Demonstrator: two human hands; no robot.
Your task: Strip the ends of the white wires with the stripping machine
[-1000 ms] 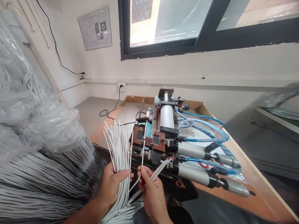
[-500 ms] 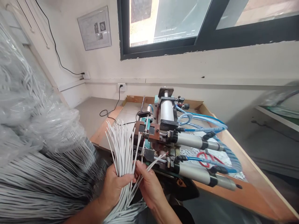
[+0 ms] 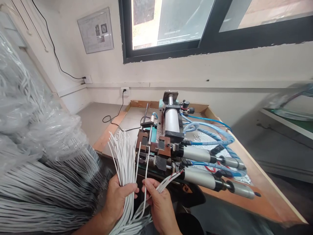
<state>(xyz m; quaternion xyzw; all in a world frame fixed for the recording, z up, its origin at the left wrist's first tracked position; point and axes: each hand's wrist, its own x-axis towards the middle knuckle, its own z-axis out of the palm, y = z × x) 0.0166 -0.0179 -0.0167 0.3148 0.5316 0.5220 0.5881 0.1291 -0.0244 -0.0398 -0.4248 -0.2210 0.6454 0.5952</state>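
Note:
My left hand [image 3: 119,194] is wrapped round a thick bundle of white cables [image 3: 124,160], whose cut ends fan upward. Beside it, my right hand [image 3: 158,199] pinches one white cable [image 3: 147,163] that stands upright in front of the machine's jaws. Several more cables [image 3: 168,179] with reddish tips lie across the same right hand and point to the right. Just beyond both hands sits a pneumatic machine [image 3: 172,120] with metal cylinders, brown blocks and dark jaws, which stand apart.
Plastic-wrapped heaps of grey-white cables [image 3: 44,189] fill the left side. A wooden-edged tray [image 3: 266,182] surrounds the machine. Blue air hoses [image 3: 220,138] curve behind its cylinders [image 3: 200,178]. A black power cord [image 3: 113,120] lies at the back, and a shelf [image 3: 288,122] juts in at right.
The machine's jaw blocks have moved apart, and rods now show at the cylinders' right ends. My right hand's reddish-tipped cables have shifted right and down, and the pinched cable stands clearer of the bundle.

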